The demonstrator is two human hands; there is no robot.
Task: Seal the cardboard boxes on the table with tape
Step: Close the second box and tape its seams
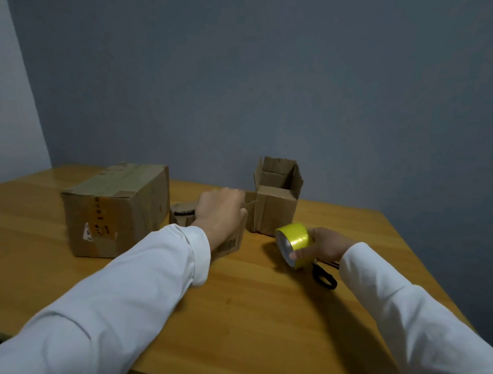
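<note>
Sitting at the far left of the wooden tabletop (248,318), a large brown cardboard box (115,209) is closed, with tape strips across its top and front. Just right of it, the left hand (220,210), in a white sleeve, curls over a small brown cardboard box (229,243), gripping its top edge. Beside that stands an open-topped brown cardboard box (275,202), flaps upright. Further right, the right hand (322,245) grips a yellow tape roll (294,244) above black-handled scissors (324,276) lying on the tabletop.
</note>
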